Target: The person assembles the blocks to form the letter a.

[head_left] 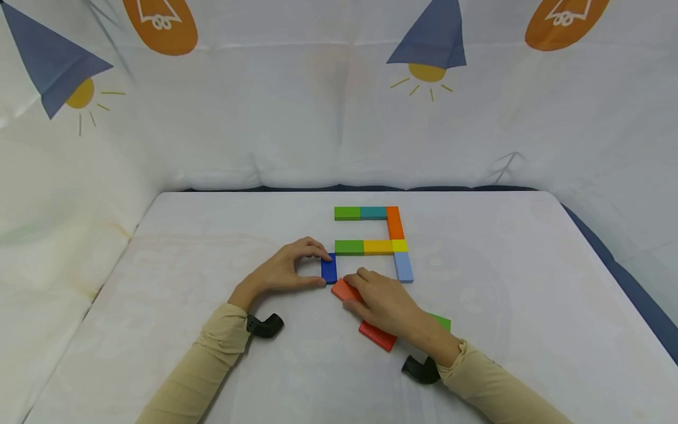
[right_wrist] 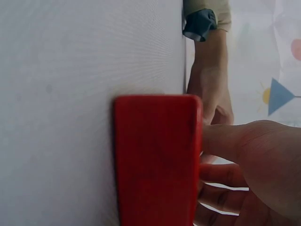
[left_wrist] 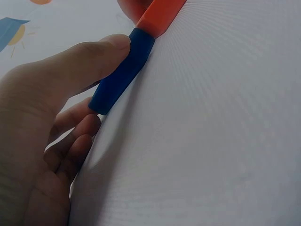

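Observation:
My left hand (head_left: 286, 268) pinches a dark blue block (head_left: 329, 271) lying at the left end of a block layout, thumb at its near end and fingers at its far end. In the left wrist view the thumb lies along this blue block (left_wrist: 123, 75). Just to the right, my right hand (head_left: 386, 300) holds an orange-red block (head_left: 344, 290), set at a slant. Its corner is close to the blue block's near end; in the left wrist view the orange-red block (left_wrist: 162, 18) appears to meet it. The right hand covers part of it.
Green (head_left: 347, 214), teal (head_left: 373, 213), orange (head_left: 394, 222), yellow (head_left: 399, 245) and light blue (head_left: 404, 267) blocks form joined lines beyond the hands. A red block (head_left: 378, 335) and a partly hidden green block (head_left: 441, 321) lie by the right wrist on the white table (head_left: 212, 235).

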Demonstrator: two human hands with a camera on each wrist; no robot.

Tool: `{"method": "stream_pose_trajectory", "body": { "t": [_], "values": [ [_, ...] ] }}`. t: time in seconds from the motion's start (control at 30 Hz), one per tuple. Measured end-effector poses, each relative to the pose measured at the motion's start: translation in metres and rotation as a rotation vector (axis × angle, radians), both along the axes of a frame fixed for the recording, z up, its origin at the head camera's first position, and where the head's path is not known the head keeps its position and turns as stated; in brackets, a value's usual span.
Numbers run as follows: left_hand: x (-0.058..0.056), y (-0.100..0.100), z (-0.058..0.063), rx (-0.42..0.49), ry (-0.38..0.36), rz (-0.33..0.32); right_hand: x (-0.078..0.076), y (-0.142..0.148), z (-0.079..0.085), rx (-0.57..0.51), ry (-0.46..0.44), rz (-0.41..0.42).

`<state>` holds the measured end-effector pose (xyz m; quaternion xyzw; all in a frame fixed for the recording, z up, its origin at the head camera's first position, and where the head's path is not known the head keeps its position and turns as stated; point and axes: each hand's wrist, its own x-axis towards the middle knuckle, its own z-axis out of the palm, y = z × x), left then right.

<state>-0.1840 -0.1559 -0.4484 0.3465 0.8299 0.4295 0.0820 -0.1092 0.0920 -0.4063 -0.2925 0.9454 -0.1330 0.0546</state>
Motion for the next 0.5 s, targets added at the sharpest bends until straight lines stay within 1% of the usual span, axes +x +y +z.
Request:
{"method": "stream_pose_trajectory", "body": {
  "t": [0.13,0.23,0.4,0.5],
  "values": [
    [0.001,0.001,0.000,-0.011,-0.001,0.016,0.000,0.000,0.000,-0.003,0.000,-0.002],
    [0.003,0.002,0.003,-0.009,-0.006,0.021,0.000,0.000,0.000,-0.009,-0.003,-0.001],
    [0.011,0.005,0.019,0.011,-0.031,0.012,0.000,-0.001,0.000,-0.015,0.001,-0.002],
    [0.014,0.006,0.027,0.011,-0.028,0.005,0.000,-0.001,0.000,-0.022,0.003,-0.001]
  ]
}}
